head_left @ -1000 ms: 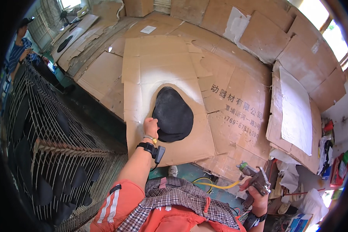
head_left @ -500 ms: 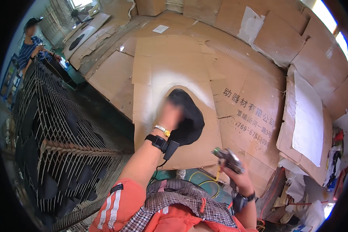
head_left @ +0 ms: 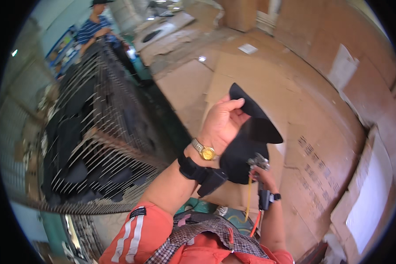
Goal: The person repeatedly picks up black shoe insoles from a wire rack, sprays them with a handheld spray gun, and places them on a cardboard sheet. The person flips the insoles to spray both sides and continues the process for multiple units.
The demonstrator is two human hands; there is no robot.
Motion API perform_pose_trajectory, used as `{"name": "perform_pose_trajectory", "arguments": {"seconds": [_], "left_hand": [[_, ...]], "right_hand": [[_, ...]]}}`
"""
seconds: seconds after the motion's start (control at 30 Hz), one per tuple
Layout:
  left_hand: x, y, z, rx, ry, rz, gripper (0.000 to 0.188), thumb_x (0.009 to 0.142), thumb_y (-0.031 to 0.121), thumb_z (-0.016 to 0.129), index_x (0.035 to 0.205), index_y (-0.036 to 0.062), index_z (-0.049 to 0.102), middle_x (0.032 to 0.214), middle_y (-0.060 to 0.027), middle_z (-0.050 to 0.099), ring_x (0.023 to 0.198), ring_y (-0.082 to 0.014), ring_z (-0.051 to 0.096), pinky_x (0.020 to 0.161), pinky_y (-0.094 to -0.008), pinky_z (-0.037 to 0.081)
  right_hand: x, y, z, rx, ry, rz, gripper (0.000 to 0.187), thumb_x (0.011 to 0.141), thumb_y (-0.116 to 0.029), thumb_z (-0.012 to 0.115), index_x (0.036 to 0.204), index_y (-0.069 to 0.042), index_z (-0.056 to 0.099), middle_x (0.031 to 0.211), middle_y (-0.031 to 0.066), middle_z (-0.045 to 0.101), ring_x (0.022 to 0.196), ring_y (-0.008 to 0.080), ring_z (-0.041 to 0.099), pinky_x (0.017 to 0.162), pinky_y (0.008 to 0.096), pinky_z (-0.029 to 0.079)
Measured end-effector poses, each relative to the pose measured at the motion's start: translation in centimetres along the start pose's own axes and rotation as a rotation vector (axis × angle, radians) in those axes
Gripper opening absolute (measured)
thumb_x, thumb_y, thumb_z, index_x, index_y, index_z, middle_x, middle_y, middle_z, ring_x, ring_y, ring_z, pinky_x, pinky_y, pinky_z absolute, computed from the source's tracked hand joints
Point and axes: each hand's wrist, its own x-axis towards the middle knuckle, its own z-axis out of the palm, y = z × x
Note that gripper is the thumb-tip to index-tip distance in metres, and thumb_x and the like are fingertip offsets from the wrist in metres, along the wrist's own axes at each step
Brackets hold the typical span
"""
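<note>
Above the bench covered in brown cardboard (head_left: 308,94), the left hand (head_left: 220,125) pinches a thin, black, curved-edged sheet (head_left: 263,125) by its upper left edge, over another flat black shape (head_left: 240,160); the right hand (head_left: 264,175), apart from it, grips a silver metal spray gun (head_left: 258,161). The sheet looks light and pliable, probably best held by its rim.

The red top (head_left: 158,226), white-striped, goes with a checked garment (head_left: 209,229), gold-faced watch (head_left: 208,153) and black wrist straps (head_left: 190,168).
</note>
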Motion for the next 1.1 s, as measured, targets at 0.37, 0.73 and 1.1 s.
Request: {"name": "perform_pose_trajectory", "arguments": {"seconds": [0.37,0.73,1.1], "left_hand": [[-14.8,19.4,10.3,0.117,-0.216,0.641,0.01,0.089,0.0,0.055,0.098,0.0019,0.059,0.098,-0.0102,0.067,0.092,-0.0212,0.065,0.088,-0.0396,0.052],[-21.3,39.2,10.4,0.174,0.117,0.987,0.02,0.092,-0.005,0.045,0.112,-0.0115,0.045,0.116,-0.025,0.054,0.111,-0.0356,0.054,0.102,-0.045,0.046],[-16.9,64.6,-9.1,0.241,0.398,1.274,0.025,0.086,-0.007,0.047,0.11,-0.0015,0.046,0.107,-0.0212,0.055,0.098,-0.0358,0.059,0.087,-0.0542,0.05]], "right_hand": [[-9.4,-3.5,6.2,0.006,-0.232,-0.101,0.015,0.09,-0.008,0.055,0.102,-0.001,0.059,0.078,0.0081,0.064,0.067,0.019,0.064,0.062,0.0299,0.052],[-11.5,-3.1,13.8,-0.107,-0.259,-0.095,0.021,0.082,-0.001,0.063,0.102,0.002,0.059,0.077,0.008,0.065,0.066,0.0186,0.066,0.06,0.027,0.052],[-9.9,0.4,19.6,-0.123,-0.203,-0.082,0.032,0.079,0.001,0.067,0.109,-0.001,0.057,0.078,0.0073,0.065,0.065,0.0185,0.067,0.058,0.0272,0.052]]}}
